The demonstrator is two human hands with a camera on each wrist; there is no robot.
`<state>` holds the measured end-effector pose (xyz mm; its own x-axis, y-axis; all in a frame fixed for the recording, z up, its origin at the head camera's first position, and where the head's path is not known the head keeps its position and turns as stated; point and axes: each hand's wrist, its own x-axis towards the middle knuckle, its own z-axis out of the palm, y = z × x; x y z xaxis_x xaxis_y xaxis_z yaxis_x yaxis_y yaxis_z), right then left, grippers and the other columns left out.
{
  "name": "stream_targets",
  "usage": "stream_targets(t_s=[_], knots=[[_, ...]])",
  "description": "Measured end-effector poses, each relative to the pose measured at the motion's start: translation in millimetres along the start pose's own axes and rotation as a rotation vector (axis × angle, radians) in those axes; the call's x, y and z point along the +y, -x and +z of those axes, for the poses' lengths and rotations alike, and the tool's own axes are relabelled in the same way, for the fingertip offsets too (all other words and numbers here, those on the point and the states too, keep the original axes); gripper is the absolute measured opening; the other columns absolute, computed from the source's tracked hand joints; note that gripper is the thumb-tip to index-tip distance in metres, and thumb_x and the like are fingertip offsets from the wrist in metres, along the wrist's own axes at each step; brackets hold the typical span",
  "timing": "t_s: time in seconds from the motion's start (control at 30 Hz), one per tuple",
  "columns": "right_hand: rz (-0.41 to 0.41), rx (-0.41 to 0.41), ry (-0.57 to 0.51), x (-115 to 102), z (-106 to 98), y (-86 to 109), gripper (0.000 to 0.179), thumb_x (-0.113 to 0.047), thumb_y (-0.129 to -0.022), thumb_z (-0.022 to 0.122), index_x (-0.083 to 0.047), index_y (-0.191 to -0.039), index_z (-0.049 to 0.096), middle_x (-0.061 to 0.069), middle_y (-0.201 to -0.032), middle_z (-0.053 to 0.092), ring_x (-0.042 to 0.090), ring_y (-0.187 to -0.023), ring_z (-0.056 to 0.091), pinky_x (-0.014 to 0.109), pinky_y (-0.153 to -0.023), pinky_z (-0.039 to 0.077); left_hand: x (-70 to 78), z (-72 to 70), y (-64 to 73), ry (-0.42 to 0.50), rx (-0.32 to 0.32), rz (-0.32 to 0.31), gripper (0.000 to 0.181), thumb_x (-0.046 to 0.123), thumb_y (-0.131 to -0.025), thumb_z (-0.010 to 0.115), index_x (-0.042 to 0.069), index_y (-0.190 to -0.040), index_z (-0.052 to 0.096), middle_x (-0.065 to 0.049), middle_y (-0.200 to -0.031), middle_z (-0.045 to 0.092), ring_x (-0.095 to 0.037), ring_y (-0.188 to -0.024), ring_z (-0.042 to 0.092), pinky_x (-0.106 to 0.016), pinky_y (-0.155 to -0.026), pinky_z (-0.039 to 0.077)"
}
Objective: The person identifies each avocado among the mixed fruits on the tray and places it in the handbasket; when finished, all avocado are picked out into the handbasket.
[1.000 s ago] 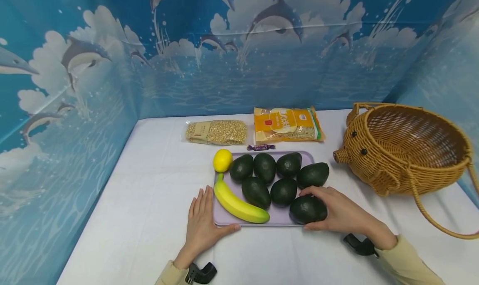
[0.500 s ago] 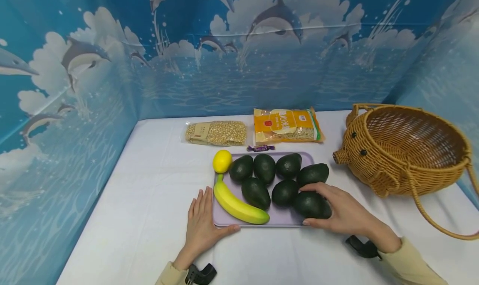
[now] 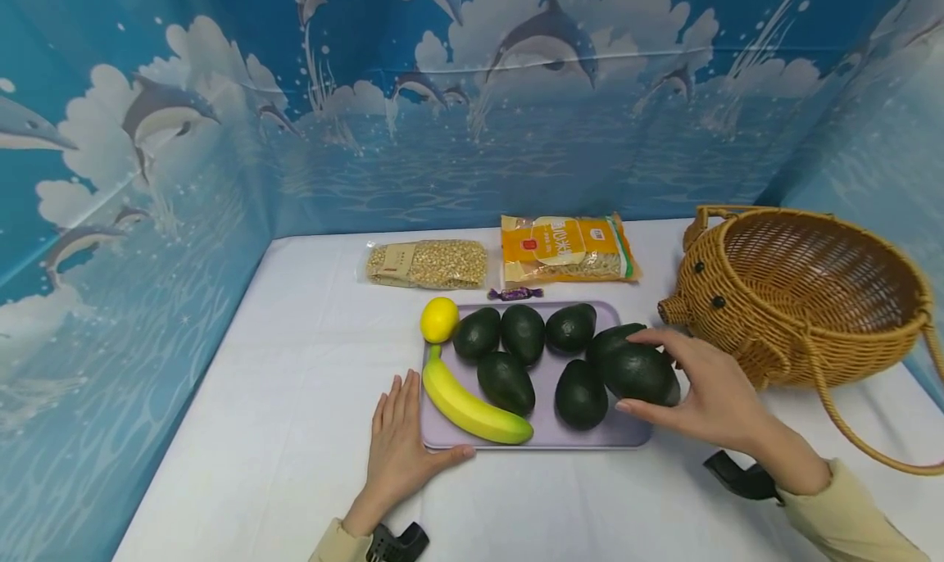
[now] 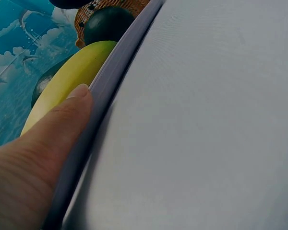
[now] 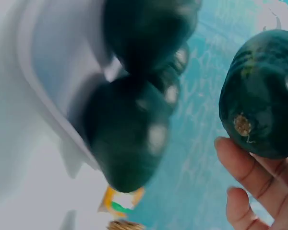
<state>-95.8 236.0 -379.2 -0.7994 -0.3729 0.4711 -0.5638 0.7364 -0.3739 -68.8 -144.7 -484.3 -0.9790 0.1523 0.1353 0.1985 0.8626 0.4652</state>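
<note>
My right hand grips a dark green avocado between thumb and fingers, raised over the right side of a pale purple tray. In the right wrist view, the stem scar of this held avocado shows. My left hand lies at the tray's front left corner, fingers straight along its side and thumb along its front edge. Beside it on the tray is a yellow banana. Several more avocados rest there, and the held one partly covers another avocado. A lemon sits at the back left corner.
Behind the tray lie a clear bag of yellowish grains, an orange food packet and a purple-wrapped candy. A pig-shaped wicker basket stands at right, its rope handle hanging forward. Dolphin-printed curtains enclose the table.
My right hand has lifted the avocado from the tray's front right corner, up and to the right. A neighbouring avocado has shifted toward the front right and turned. My left hand stays put.
</note>
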Motion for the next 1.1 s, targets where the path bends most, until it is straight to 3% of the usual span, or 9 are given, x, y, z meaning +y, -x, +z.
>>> stream_targets(t_s=[0.2,0.43,0.5,0.67,0.9,0.93,1.0,1.1], knots=[[0.069,0.074,-0.008,-6,-25,-8.9,0.080,-0.028,-0.051,0.094,-0.012,-0.120,0.057,-0.003,-0.103,0.063,0.004,-0.072,0.053,0.015,-0.060,0.042,1.0,-0.7,-0.2,0.011,0.002,0.003,0.127,0.078,-0.063,0.065,-0.003,-0.149,0.018,-0.017,-0.155,0.018,-0.031,-0.142,0.006,-0.047,-0.112,0.002],[0.137,0.161,-0.001,-8,-53,-15.0,0.085,-0.014,-0.047,0.095,-0.003,-0.119,0.050,0.006,-0.101,0.060,-0.005,-0.074,0.047,0.013,-0.057,0.040,1.1,-1.1,-0.2,-0.001,-0.004,0.000,0.127,0.077,-0.063,0.065,-0.003,-0.149,0.018,-0.017,-0.155,0.018,-0.032,-0.142,0.006,-0.047,-0.112,0.002],[0.155,0.167,0.027,-7,-60,-15.7,0.088,-0.015,-0.049,0.095,0.000,-0.121,0.046,0.013,-0.104,0.058,0.003,-0.076,0.051,0.013,-0.057,0.039,1.1,-1.3,0.0,-0.003,-0.007,-0.001,0.127,0.078,-0.063,0.065,-0.003,-0.149,0.018,-0.017,-0.155,0.018,-0.032,-0.142,0.006,-0.047,-0.112,0.002],[0.230,0.165,0.079,1,-78,-17.7,0.091,-0.022,-0.060,0.091,0.005,-0.128,0.037,0.027,-0.114,0.046,0.038,-0.078,0.051,0.020,-0.060,0.032,1.4,-1.6,1.6,0.003,-0.005,0.002,0.126,0.078,-0.064,0.063,-0.003,-0.149,0.019,-0.018,-0.154,0.018,-0.033,-0.142,0.007,-0.048,-0.112,0.003],[0.379,0.175,0.036,19,-96,-24.4,0.083,-0.020,-0.079,0.078,0.004,-0.139,0.026,0.033,-0.126,0.034,0.054,-0.093,0.044,0.030,-0.079,0.034,0.8,-1.1,4.0,-0.004,-0.006,-0.007,0.126,0.081,-0.064,0.060,-0.003,-0.149,0.019,-0.018,-0.154,0.019,-0.033,-0.142,0.007,-0.049,-0.112,0.004],[0.401,0.176,0.030,22,-98,-25.1,0.082,-0.020,-0.082,0.075,0.004,-0.140,0.024,0.034,-0.126,0.033,0.054,-0.095,0.042,0.036,-0.083,0.034,0.7,-1.0,3.7,-0.006,-0.004,-0.004,0.126,0.081,-0.064,0.060,-0.003,-0.149,0.019,-0.017,-0.154,0.019,-0.033,-0.142,0.007,-0.049,-0.112,0.004],[0.435,0.179,0.024,32,-103,-25.6,0.080,-0.020,-0.084,0.072,0.005,-0.141,0.021,0.036,-0.124,0.032,0.052,-0.093,0.040,0.036,-0.077,0.034,0.7,-1.2,2.6,-0.011,-0.001,0.003,0.126,0.081,-0.064,0.059,-0.002,-0.149,0.019,-0.017,-0.155,0.018,-0.033,-0.142,0.007,-0.048,-0.112,0.004],[0.458,0.222,0.034,67,-106,-22.0,0.079,-0.019,-0.084,0.072,-0.002,-0.143,0.023,0.029,-0.118,0.038,0.027,-0.086,0.044,0.024,-0.067,0.032,0.9,-1.7,1.1,-0.016,0.003,0.010,0.126,0.082,-0.064,0.060,-0.002,-0.149,0.019,-0.017,-0.155,0.018,-0.032,-0.142,0.008,-0.048,-0.112,0.004]])
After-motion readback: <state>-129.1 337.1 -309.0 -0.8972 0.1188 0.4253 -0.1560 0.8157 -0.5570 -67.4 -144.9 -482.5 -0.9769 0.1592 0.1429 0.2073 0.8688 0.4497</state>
